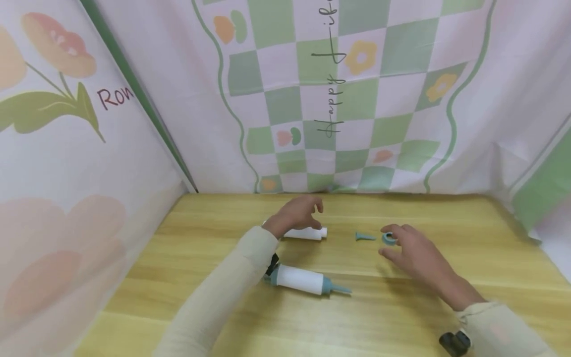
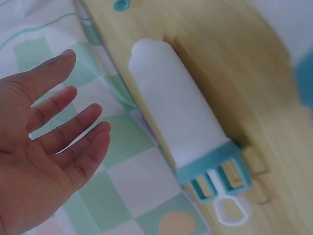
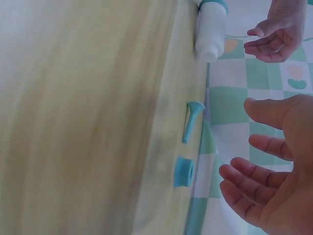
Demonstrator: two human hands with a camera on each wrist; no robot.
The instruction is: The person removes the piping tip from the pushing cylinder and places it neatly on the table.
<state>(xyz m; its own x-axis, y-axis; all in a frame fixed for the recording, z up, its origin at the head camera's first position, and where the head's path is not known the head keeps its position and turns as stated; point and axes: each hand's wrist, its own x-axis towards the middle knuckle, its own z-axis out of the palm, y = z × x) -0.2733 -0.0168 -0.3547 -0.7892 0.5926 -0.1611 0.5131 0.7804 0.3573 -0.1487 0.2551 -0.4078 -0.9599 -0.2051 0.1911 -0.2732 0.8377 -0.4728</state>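
Observation:
Above a white syringe-like barrel (image 1: 305, 233) hovers my left hand (image 1: 300, 212), its fingers loosely bent around nothing. The left wrist view shows that barrel's teal collar (image 2: 205, 161), with finger loops and a white pull ring (image 2: 232, 210). My right hand (image 1: 415, 250) is beside a small teal ring cap (image 1: 385, 240), fingers spread and apart from it in the right wrist view. A teal cone-shaped nozzle (image 1: 366, 237) lies left of the cap, its flared end toward the barrel. Closer to me is a second white barrel (image 1: 300, 279) fitted with a teal nozzle.
Everything lies on a wooden table (image 1: 424, 322). A printed curtain (image 1: 316, 99) hangs along its back edge, and another flowered cloth (image 1: 49, 163) closes off the left. My left forearm (image 1: 214, 292) passes beside the nearer barrel's rear end.

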